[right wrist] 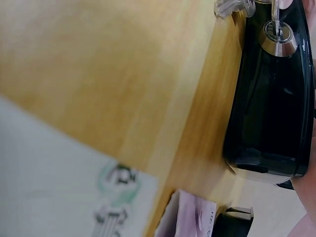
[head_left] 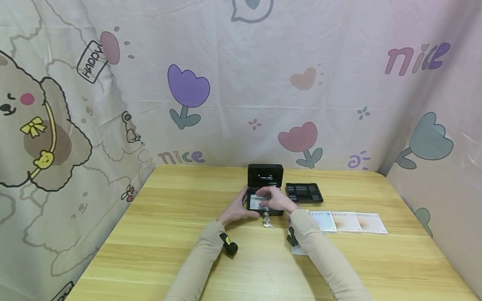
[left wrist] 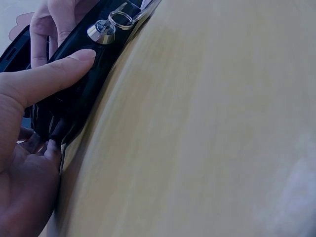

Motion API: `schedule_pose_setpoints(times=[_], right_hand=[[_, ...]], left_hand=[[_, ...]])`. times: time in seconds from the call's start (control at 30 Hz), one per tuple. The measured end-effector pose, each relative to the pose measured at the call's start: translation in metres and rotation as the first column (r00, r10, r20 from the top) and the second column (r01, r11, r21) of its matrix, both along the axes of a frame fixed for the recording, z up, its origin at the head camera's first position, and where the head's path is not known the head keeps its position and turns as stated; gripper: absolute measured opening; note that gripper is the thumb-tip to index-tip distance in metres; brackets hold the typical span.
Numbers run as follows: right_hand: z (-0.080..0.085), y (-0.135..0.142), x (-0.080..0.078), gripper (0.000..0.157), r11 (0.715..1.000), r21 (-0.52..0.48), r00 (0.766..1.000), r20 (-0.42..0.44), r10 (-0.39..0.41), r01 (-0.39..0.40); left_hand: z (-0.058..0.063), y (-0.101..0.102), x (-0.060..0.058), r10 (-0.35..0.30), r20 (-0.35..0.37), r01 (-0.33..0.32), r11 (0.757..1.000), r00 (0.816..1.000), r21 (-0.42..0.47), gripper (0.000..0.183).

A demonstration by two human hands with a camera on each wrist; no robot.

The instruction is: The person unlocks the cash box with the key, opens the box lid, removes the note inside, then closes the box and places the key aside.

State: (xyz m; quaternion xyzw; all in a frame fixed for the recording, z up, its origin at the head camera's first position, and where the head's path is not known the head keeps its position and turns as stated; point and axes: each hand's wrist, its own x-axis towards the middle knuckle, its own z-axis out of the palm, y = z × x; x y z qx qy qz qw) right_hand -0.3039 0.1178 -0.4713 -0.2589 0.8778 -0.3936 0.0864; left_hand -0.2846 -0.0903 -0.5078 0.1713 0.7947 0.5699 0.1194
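A small black cash box (head_left: pixel 265 173) stands on the table with its lid raised. Its front lock (left wrist: pixel 102 32) has a key in it, and a ring of keys (head_left: pixel 267 221) hangs below. My left hand (head_left: pixel 238 207) grips the box's left side, thumb (left wrist: pixel 59 74) on the front face and fingers around the side. Over the box interior is my right hand (head_left: pixel 276 199), its fingers reaching down with thumb and forefinger apart. Beneath them lies a pale printed paper (head_left: pixel 254 202) inside the box. The right fingertips' exact contact with it is hidden.
A black compartment tray (head_left: pixel 304 188) lies right of the box. Pale printed paper slips (head_left: pixel 346 221) form a row on the table's right side. Under the right forearm, a white sheet (head_left: pixel 298 250) is partly covered. A patterned cloth (head_left: pixel 233 83) hangs behind the table.
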Motion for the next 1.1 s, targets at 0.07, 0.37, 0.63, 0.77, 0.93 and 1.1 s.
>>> schedule_pose_setpoints(times=[0.07, 0.37, 0.63, 0.77, 0.93, 1.1], right_hand=[[0.0005, 0.0002, 0.0004, 0.038, 1.0, -0.002, 1.0, 0.0, -0.002, 0.002], [-0.0001, 0.0014, -0.0006, 0.038, 0.998, -0.055, 1.0, 0.021, -0.005, 0.006], [-0.0007, 0.0023, -0.0012, 0.038, 0.995, -0.091, 0.999, 0.028, -0.029, 0.031], [-0.0001, 0.0029, -0.0008, 0.038, 0.992, -0.118, 0.999, 0.04, -0.036, 0.041], [-0.0008, 0.002, -0.0019, 0.038, 0.988, -0.144, 0.996, 0.068, -0.053, 0.062], [-0.0007, 0.0019, -0.0025, 0.037, 0.984, -0.166, 0.996, 0.074, -0.048, 0.06]], left_hand=[[0.0003, 0.0, 0.0001, -0.003, 0.0, 0.003, 1.0, 1.0, 0.005, 0.122], [0.0016, 0.0015, 0.0007, 0.003, -0.002, -0.003, 0.999, 1.0, 0.032, 0.12], [0.0, 0.0015, -0.0007, 0.002, -0.01, -0.002, 1.0, 1.0, 0.015, 0.122], [0.0004, 0.0015, 0.0, 0.001, -0.009, 0.0, 1.0, 1.0, 0.027, 0.122], [0.0001, 0.0012, 0.0001, -0.003, -0.01, 0.003, 1.0, 1.0, 0.027, 0.122], [-0.0009, 0.0012, -0.0004, -0.003, -0.02, 0.003, 1.0, 1.0, 0.023, 0.121]])
